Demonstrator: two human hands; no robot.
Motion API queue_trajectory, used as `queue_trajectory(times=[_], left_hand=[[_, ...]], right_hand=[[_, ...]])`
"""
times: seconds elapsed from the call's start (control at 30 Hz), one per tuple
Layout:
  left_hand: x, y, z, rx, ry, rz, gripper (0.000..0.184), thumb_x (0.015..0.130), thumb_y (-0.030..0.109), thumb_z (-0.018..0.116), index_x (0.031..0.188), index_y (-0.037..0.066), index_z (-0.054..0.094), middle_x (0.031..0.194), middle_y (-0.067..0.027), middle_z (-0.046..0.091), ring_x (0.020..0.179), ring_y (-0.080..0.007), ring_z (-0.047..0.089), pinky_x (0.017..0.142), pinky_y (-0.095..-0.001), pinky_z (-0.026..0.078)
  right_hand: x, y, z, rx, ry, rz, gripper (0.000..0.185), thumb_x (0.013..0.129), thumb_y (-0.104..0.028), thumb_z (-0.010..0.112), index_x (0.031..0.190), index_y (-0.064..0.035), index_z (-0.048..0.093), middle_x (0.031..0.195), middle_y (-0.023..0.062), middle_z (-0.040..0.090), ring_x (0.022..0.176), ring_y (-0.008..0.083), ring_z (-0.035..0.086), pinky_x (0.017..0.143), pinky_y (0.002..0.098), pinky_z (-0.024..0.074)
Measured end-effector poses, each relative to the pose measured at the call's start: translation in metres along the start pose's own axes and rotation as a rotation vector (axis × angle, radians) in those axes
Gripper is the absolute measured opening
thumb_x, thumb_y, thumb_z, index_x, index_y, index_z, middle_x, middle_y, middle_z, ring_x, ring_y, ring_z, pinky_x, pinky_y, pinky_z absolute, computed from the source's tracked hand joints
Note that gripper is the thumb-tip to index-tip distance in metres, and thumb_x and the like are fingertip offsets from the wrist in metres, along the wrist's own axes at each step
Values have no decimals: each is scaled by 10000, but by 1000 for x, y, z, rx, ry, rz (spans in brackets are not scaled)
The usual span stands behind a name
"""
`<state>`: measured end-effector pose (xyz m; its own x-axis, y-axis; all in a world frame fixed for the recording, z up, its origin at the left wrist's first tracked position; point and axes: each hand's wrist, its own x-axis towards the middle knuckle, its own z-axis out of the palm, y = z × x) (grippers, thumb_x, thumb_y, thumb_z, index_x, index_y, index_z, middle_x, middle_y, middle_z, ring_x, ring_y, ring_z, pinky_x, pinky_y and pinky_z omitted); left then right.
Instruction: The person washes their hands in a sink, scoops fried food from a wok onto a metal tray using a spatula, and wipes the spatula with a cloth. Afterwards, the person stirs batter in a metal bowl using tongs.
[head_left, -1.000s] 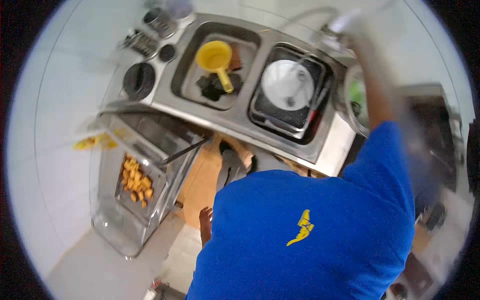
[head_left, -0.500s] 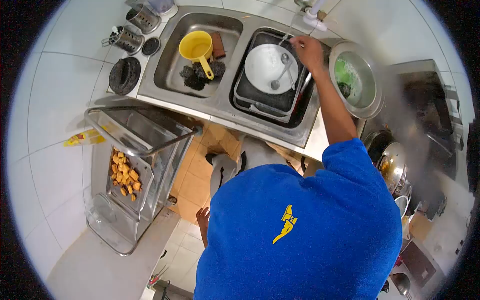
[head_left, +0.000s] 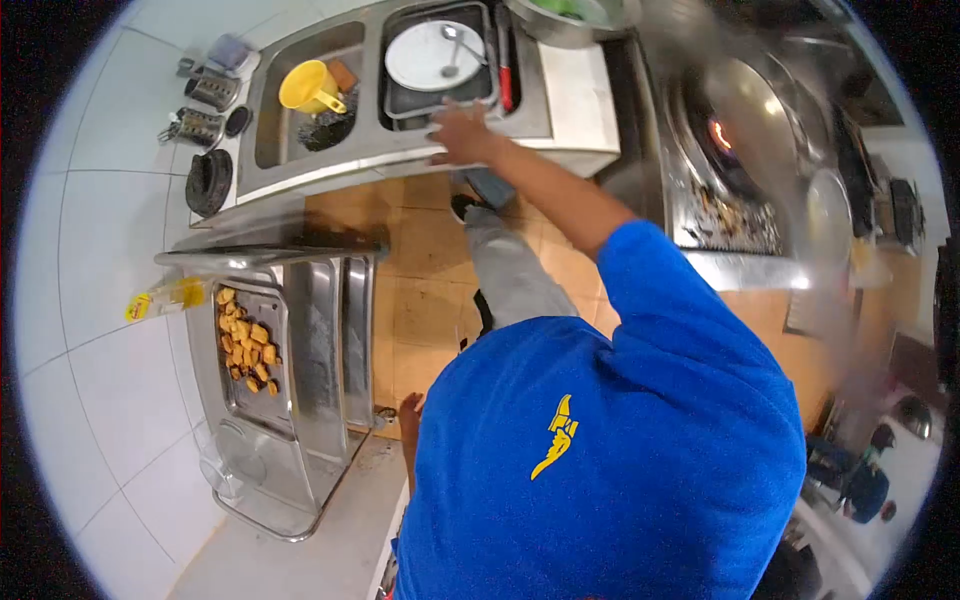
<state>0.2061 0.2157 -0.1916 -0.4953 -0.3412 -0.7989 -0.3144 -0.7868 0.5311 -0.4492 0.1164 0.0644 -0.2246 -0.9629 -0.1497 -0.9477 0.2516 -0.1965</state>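
My right hand (head_left: 465, 135) is open and empty, its fingers apart, over the front rim of the right sink basin (head_left: 540, 118). Just beyond it, a white plate (head_left: 412, 62) with spoons lies on a dark tray (head_left: 408, 100) in that basin, beside a red handle (head_left: 506, 90). In the left basin are a yellow dipper (head_left: 305, 90), a brown block (head_left: 343, 76) and dark scrubbing material (head_left: 328, 130). My left hand (head_left: 411, 405) hangs low beside the blue shirt, partly hidden, with its visible fingers slightly apart and nothing seen in them.
A metal trolley (head_left: 322, 340) at the left holds a tray of browned food pieces (head_left: 245, 345). A metal bowl (head_left: 570, 30) sits right of the sink. Farther right, a flame shows near a large pan (head_left: 745, 125) on the stove. Steel holders (head_left: 212, 92) stand at the upper left.
My right hand has moved from the tap area down to the sink's front edge. The view has turned and shifted right, showing more of the stove. My left hand still hangs low.
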Motion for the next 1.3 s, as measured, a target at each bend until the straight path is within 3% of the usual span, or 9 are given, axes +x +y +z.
queue_trajectory(times=[0.13,0.27,0.53,0.67,0.83,0.93,1.0,1.17,1.3], left_hand=[[-112,84,132,-15,585,82,324,816,308,467,1087,131,447,1072,-64,520,938,-192,502,722,-363,404],[-115,25,92,129,457,-78,320,815,304,463,1087,136,449,1066,-60,525,936,-191,503,722,-369,399],[-91,-18,109,451,274,-344,312,814,296,454,1088,145,451,1055,-53,535,932,-190,506,723,-379,390],[-48,-11,172,608,218,-376,309,814,291,450,1088,149,452,1049,-50,540,930,-189,507,723,-384,385],[-9,4,271,512,148,-125,307,802,298,455,1079,165,464,1039,-33,550,892,-186,517,717,-395,376],[-13,-10,368,588,235,-72,303,786,330,470,1045,174,480,1004,-31,563,819,-181,529,679,-380,380],[-17,-42,435,704,230,-26,292,783,344,475,1021,176,489,969,-27,573,774,-175,533,636,-373,384],[-51,-142,490,749,74,-287,288,789,358,474,1005,168,488,878,-28,575,718,-160,534,531,-360,388],[-70,-197,540,837,101,-417,293,790,361,473,1010,168,487,889,-28,573,726,-160,535,541,-361,389]], right_hand=[[-134,-47,43,380,-125,-128,384,780,-425,503,1057,-165,555,1125,96,484,1177,321,289,913,533,244],[-271,-46,54,811,-279,-170,331,772,-308,541,1028,-99,547,929,129,582,916,291,527,797,355,398],[-452,9,80,662,-450,304,349,736,-229,572,1040,-62,543,1014,164,558,941,314,529,779,393,433],[-538,40,51,865,-4,352,401,785,-281,551,1096,-34,501,1077,150,538,974,282,522,837,363,406],[-636,100,38,1681,116,530,426,813,-331,521,1117,-35,487,1082,100,542,1012,214,496,873,340,376],[-683,168,170,1925,138,445,434,805,-346,521,1115,-44,490,1095,104,533,1018,218,490,870,328,377],[-703,188,216,759,-75,657,497,788,-430,479,1103,-46,506,1047,131,555,959,237,522,812,330,402],[-817,252,192,1223,-42,291,435,812,-368,454,1079,-29,512,1010,166,567,916,302,534,816,338,403],[-889,333,194,968,-119,531,373,821,-338,451,1041,-48,538,1040,144,555,953,297,527,821,353,411]])
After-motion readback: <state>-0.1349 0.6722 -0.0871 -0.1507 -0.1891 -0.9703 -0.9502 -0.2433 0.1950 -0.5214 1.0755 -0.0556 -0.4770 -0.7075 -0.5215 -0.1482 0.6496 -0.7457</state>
